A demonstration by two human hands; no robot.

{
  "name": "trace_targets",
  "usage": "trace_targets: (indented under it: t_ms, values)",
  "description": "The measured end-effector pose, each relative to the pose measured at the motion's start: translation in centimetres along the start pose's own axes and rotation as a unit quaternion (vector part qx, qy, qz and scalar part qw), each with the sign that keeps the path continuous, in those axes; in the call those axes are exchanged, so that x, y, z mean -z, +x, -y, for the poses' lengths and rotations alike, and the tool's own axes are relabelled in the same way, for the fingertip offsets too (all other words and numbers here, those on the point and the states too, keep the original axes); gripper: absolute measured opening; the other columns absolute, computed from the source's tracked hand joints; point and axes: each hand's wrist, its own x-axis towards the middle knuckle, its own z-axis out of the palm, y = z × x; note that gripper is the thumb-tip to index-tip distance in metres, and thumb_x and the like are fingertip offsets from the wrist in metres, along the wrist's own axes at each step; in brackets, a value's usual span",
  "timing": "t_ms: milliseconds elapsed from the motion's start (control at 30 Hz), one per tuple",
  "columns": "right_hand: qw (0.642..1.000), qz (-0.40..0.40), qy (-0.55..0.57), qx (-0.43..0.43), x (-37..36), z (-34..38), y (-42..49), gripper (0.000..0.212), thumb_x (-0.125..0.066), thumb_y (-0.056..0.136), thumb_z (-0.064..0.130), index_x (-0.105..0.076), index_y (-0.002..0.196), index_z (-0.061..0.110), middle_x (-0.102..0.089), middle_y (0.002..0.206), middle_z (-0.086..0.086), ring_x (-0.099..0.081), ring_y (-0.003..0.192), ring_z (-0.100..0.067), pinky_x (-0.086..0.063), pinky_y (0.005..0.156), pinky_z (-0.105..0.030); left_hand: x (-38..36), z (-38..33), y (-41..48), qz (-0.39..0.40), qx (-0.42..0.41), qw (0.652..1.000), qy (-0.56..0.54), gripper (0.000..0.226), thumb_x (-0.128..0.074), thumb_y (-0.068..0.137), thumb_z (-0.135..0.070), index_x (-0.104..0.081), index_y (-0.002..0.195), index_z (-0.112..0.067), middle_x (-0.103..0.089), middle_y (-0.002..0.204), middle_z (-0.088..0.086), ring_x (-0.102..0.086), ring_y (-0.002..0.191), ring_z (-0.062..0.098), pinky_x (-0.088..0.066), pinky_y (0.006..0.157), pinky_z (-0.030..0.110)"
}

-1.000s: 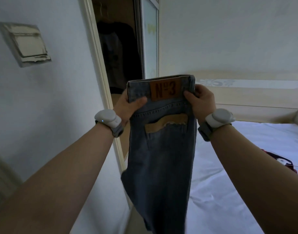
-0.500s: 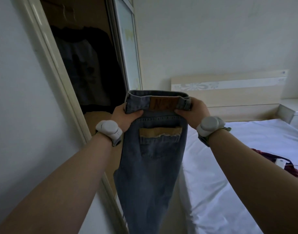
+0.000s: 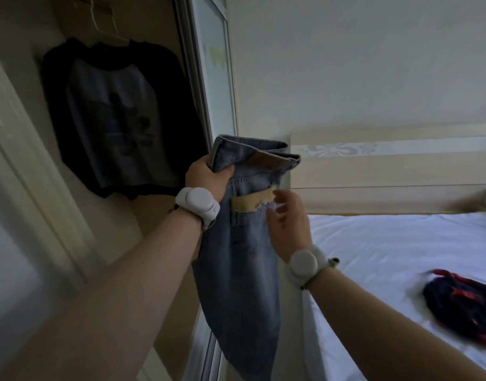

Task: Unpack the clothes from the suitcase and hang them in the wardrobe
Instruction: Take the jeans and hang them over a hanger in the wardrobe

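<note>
Right hand (image 3: 290,224) has let go, fingers spread beside the jeans (image 3: 244,243); left hand (image 3: 209,176) alone clamps the waistband. We keep that grip firm and fetch 1 hanger.

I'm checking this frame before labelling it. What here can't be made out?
- Head view: the right hand is motion-blurred, so whether its fingers touch the jeans is unclear.
- The hanger top and any rail are cut off by the upper edge.
- The print on the hung shirt is lost in wardrobe shadow.
- The dark garment on the bed is blurred and cropped at the right edge.
- No suitcase is in view.
</note>
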Motion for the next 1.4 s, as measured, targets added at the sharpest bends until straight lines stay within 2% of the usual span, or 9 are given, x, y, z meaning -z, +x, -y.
trace_targets:
  t_ms: [133, 333, 433, 567, 700, 767, 933, 1100, 1400]
  values:
    - [0.969, 0.244, 0.033, -0.038, -3.8, -0.6, 3.8, 0.062, -0.059, 0.090, 0.032, -0.030, 0.144, 0.023, -0.050, 0.135, -0.001, -0.049, 0.122, -0.019, -0.044, 0.101, -0.041, -2.2, 0.0, 3.5, 0.073, 0.025, 0.997, -0.013, 0.009, -0.070, 0.083, -0.024, -0.066, 0.089, -0.019, -0.067, 0.086, 0.002, -0.064, 0.082, 0.018, -0.053, 0.076, 0.032]
    - [0.944, 0.234, 0.205, -0.108, -7.6, -1.7, 10.1, 0.018, -0.065, 0.087, 0.017, -0.057, 0.101, 0.026, -0.064, 0.096, 0.004, -0.061, 0.094, -0.015, -0.052, 0.084, -0.030, -3.5, 1.5, 7.7, 0.261, 0.133, 0.950, -0.111, 0.054, -0.047, 0.088, -0.052, -0.063, 0.110, -0.005, -0.066, 0.104, 0.009, -0.065, 0.099, 0.020, -0.055, 0.088, 0.034]
    - [0.916, 0.204, 0.285, -0.196, -10.0, -2.3, 12.3, 0.019, -0.055, 0.087, 0.002, -0.059, 0.097, 0.018, -0.063, 0.087, -0.001, -0.061, 0.087, -0.024, -0.052, 0.088, -0.041, -3.3, 4.1, 9.9, 0.199, 0.168, 0.954, -0.151, 0.039, -0.033, 0.102, -0.028, -0.058, 0.118, -0.003, -0.064, 0.105, 0.008, -0.064, 0.094, 0.016, -0.054, 0.083, 0.024]
    - [0.860, 0.233, 0.374, -0.258, -12.9, -2.1, 14.6, 0.023, -0.050, 0.087, -0.004, -0.061, 0.095, 0.014, -0.064, 0.083, -0.005, -0.060, 0.080, -0.024, -0.052, 0.082, -0.040, -1.4, 10.0, 13.2, 0.089, 0.086, 0.990, 0.063, 0.024, -0.049, 0.097, -0.018, -0.062, 0.116, -0.012, -0.065, 0.109, 0.004, -0.061, 0.105, 0.017, -0.047, 0.088, 0.025]
    - [0.819, 0.272, 0.415, -0.287, -17.1, -2.3, 17.9, 0.021, -0.051, 0.088, 0.000, -0.062, 0.084, 0.018, -0.068, 0.075, -0.006, -0.062, 0.074, -0.026, -0.053, 0.076, -0.040, 1.6, 17.5, 15.9, 0.022, 0.222, 0.966, 0.128, 0.080, -0.040, 0.075, -0.080, -0.051, 0.131, -0.024, -0.054, 0.133, 0.001, -0.049, 0.123, 0.022, -0.035, 0.108, 0.036]
    - [0.803, 0.288, 0.423, -0.305, -19.4, -2.1, 19.9, 0.016, -0.054, 0.087, 0.004, -0.062, 0.087, 0.018, -0.069, 0.078, -0.008, -0.063, 0.077, -0.030, -0.054, 0.077, -0.041, 2.6, 20.0, 17.2, -0.013, 0.301, 0.952, 0.044, 0.104, -0.023, 0.062, -0.096, -0.049, 0.134, -0.025, -0.051, 0.137, -0.001, -0.046, 0.127, 0.022, -0.031, 0.112, 0.040]
    - [0.770, 0.323, 0.448, -0.319, -24.0, -2.1, 24.3, 0.026, -0.056, 0.084, 0.008, -0.064, 0.109, 0.012, -0.068, 0.099, -0.015, -0.063, 0.095, -0.038, -0.052, 0.085, -0.048, 4.4, 23.0, 18.2, 0.054, 0.401, 0.893, -0.198, 0.076, -0.034, 0.075, -0.082, -0.056, 0.120, -0.025, -0.059, 0.120, -0.003, -0.054, 0.112, 0.018, -0.038, 0.104, 0.035]
    - [0.720, 0.359, 0.494, -0.331, -28.1, -1.7, 26.9, 0.034, -0.056, 0.086, 0.012, -0.062, 0.119, 0.007, -0.066, 0.114, -0.017, -0.062, 0.103, -0.038, -0.050, 0.092, -0.049, 7.6, 23.7, 20.7, -0.034, 0.323, 0.906, -0.272, 0.044, -0.051, 0.092, -0.039, -0.056, 0.125, -0.011, -0.062, 0.123, 0.008, -0.063, 0.102, 0.017, -0.055, 0.078, 0.026]
    - [0.671, 0.504, 0.484, -0.248, -34.2, 0.0, 27.2, 0.032, -0.061, 0.084, 0.003, -0.062, 0.116, 0.003, -0.069, 0.110, -0.014, -0.067, 0.099, -0.030, -0.058, 0.073, -0.035, 13.2, 22.8, 24.5, -0.265, 0.158, 0.942, -0.134, 0.038, -0.061, 0.089, -0.035, -0.059, 0.118, -0.010, -0.069, 0.109, 0.013, -0.066, 0.101, 0.028, -0.053, 0.088, 0.038]
